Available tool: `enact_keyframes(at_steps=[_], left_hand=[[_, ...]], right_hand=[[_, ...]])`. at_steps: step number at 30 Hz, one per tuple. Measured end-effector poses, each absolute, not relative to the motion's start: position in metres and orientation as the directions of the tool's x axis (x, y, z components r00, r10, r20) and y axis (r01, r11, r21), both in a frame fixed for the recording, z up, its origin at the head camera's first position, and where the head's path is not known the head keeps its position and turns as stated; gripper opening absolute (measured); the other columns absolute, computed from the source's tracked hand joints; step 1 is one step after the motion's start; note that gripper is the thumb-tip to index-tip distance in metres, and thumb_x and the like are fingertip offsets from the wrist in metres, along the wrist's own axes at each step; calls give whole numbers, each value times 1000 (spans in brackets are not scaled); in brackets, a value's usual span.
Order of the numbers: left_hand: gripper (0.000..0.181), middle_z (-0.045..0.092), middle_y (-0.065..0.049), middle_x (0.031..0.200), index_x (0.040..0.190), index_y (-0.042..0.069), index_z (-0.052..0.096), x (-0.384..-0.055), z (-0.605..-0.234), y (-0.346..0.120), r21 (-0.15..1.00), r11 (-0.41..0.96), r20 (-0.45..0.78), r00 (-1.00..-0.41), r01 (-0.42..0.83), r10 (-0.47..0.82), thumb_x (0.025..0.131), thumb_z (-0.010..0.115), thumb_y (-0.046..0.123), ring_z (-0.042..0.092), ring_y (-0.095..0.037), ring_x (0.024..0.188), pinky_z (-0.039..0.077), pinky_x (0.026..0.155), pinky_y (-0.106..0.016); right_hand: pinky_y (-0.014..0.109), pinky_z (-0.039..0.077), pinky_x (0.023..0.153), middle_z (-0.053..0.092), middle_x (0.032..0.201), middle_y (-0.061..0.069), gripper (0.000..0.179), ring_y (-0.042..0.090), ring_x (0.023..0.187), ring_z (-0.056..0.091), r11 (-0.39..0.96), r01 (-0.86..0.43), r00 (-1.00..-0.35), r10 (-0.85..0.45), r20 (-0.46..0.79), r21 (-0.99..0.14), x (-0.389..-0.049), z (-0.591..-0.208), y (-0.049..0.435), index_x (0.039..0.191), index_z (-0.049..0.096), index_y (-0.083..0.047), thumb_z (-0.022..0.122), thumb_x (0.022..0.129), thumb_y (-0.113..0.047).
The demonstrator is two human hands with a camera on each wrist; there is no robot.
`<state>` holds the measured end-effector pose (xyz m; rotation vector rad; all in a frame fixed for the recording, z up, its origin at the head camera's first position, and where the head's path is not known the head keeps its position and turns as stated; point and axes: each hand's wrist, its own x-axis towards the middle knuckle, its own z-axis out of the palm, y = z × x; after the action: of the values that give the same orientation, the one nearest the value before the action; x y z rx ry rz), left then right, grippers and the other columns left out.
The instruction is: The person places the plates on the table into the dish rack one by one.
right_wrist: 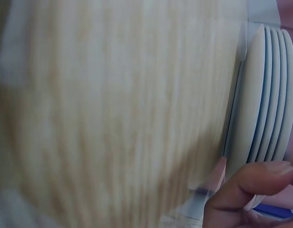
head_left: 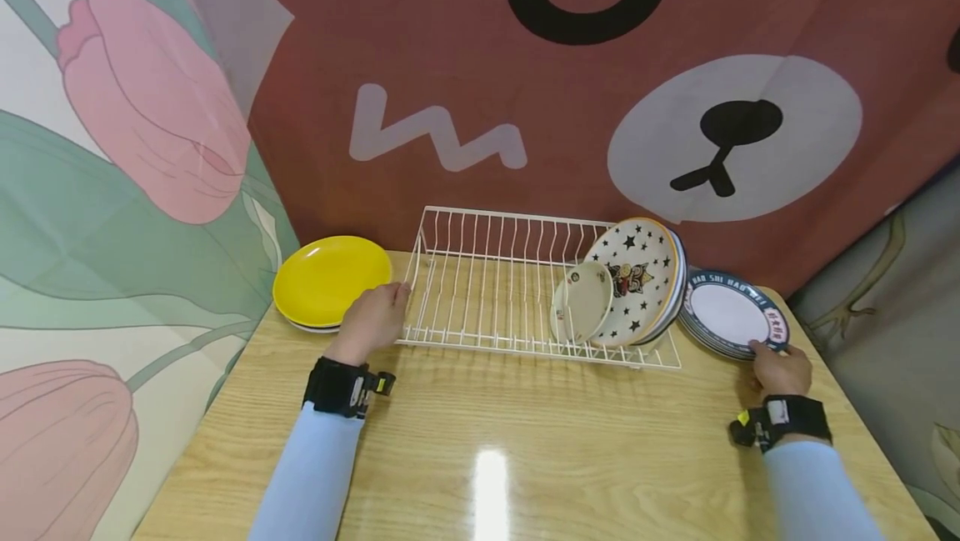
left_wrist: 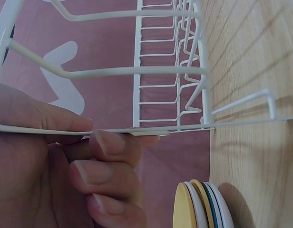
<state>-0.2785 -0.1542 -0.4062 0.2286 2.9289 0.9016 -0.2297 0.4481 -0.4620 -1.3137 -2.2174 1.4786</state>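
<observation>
At the left end of the white wire dish rack [head_left: 487, 341], my left hand [head_left: 375, 316] grips the end wire. The left wrist view shows the thumb and fingers of the left hand [left_wrist: 108, 185] around that wire. On the right, my right hand [head_left: 782, 370] holds the near edge of a stack of blue-rimmed white plates [head_left: 726, 314]. Its thumb lies across the plate rims in the right wrist view, while most other fingers are hidden. Several plates, the front one star-patterned [head_left: 648, 316], and a small cream bowl [head_left: 587, 303] stand tilted in the rack's right part.
Left of the rack lies a stack of plates topped by a yellow plate [head_left: 330, 278]. Everything stands on a light wooden table [head_left: 585, 433]. Behind the table hangs a reddish-brown cloth [head_left: 450, 41] with a bear face.
</observation>
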Motion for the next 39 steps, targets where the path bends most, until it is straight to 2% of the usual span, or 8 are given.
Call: enact_keyframes(at_steps=[10, 13, 16, 20, 26, 30, 34, 39], left_hand=[[50, 45, -7, 65, 97, 4, 61, -277, -404, -155, 560, 820, -33, -986, 118, 164, 107, 26, 39, 45, -23, 55, 37, 53, -34], [50, 44, -7, 65, 97, 3, 60, -277, -403, -155, 559, 820, -29, -986, 120, 165, 107, 26, 39, 45, -23, 55, 37, 53, -34], [50, 44, -7, 64, 95, 4, 60, -276, -403, -155, 558, 821, -26, -986, 123, 165, 107, 26, 38, 44, -23, 54, 37, 53, -34], [48, 44, -6, 63, 91, 6, 59, -276, -402, -155, 558, 821, -24, -986, 122, 163, 107, 26, 38, 44, -23, 53, 37, 52, -34], [47, 44, -6, 64, 89, 8, 57, -275, -402, -154, 562, 818, -22, -987, 121, 161, 107, 26, 38, 45, -23, 53, 37, 52, -34], [47, 45, -7, 65, 92, 7, 58, -275, -402, -154, 566, 816, -29, -986, 119, 164, 107, 26, 38, 45, -23, 54, 37, 52, -34], [49, 45, -7, 65, 95, 5, 60, -275, -402, -154, 560, 819, -24, -985, 127, 169, 107, 26, 39, 45, -23, 55, 37, 53, -34], [49, 45, -7, 65, 95, 5, 60, -275, -402, -154, 556, 821, -21, -986, 128, 168, 107, 26, 39, 45, -23, 55, 37, 54, -35]], right_hand=[[33, 50, 46, 53, 85, 11, 75, 17, 53, 57, 192, 578, -630, 723, -284, -793, -225, -459, 443, 152, 10, 1, 52, 97, -28], [41, 54, 78, 57, 107, 29, 76, 31, 90, 61, 251, 587, -651, 712, -264, -770, -222, -459, 440, 151, 11, 4, 51, 97, -31], [51, 30, 109, 30, 145, 35, 77, 40, 130, 31, 297, 596, -672, 693, -261, -746, -219, -459, 437, 150, 11, 5, 49, 97, -36], [56, 14, 113, 9, 154, 30, 77, 42, 138, 9, 328, 606, -693, 666, -278, -725, -214, -456, 436, 150, 10, 3, 45, 97, -40], [56, 22, 111, 28, 146, 35, 77, 42, 132, 25, 369, 591, -719, 644, -262, -717, -205, -452, 437, 150, 12, 3, 46, 97, -43], [41, 49, 80, 66, 88, 19, 73, 28, 85, 62, 361, 573, -719, 653, -239, -735, -202, -448, 440, 152, 11, -1, 45, 99, -37], [30, 54, 50, 59, 57, -5, 70, 15, 55, 62, 175, 477, -715, 648, -264, -861, -201, -445, 442, 154, 2, -7, 43, 101, -25], [34, 58, 56, 60, 62, -5, 65, 23, 58, 67, -46, 293, -769, 582, -264, -955, -197, -444, 442, 154, -9, -16, 33, 104, -18]])
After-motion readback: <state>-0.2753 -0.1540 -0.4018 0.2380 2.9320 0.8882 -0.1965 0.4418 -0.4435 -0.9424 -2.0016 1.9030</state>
